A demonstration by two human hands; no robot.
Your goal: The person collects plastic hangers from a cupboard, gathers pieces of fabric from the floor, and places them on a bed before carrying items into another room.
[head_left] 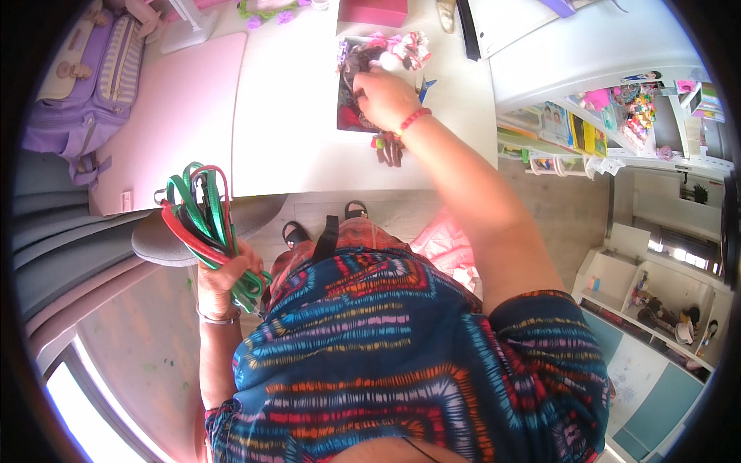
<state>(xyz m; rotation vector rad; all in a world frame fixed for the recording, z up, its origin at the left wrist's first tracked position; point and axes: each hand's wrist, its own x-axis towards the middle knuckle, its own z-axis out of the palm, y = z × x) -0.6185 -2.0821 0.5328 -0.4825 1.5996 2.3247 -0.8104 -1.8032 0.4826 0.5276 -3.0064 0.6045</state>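
Note:
My left hand (226, 275), at the lower left, is closed round a bundle of green and red cords (202, 208) with metal clips, held in front of the desk edge. My right hand (385, 98) reaches into an open box (347, 118) on the white desk (289, 144). Its fingertips touch dark hair ties (360, 61) in the box; whether they grip one is hidden. Pink and white scrunchies (411, 49) bulge over the box's far side. A brown tie with a green and red ornament (389, 151) hangs over the near edge. A blue tool or clip (426, 87) lies just right of the box.
A pink desk mat (185, 116) and a purple bag (110, 87) lie at the left. A deep pink box (373, 11) stands behind the open box. Shelves with books (579, 132) and small toys are at the right. A grey stool seat (168, 240) is below the desk edge.

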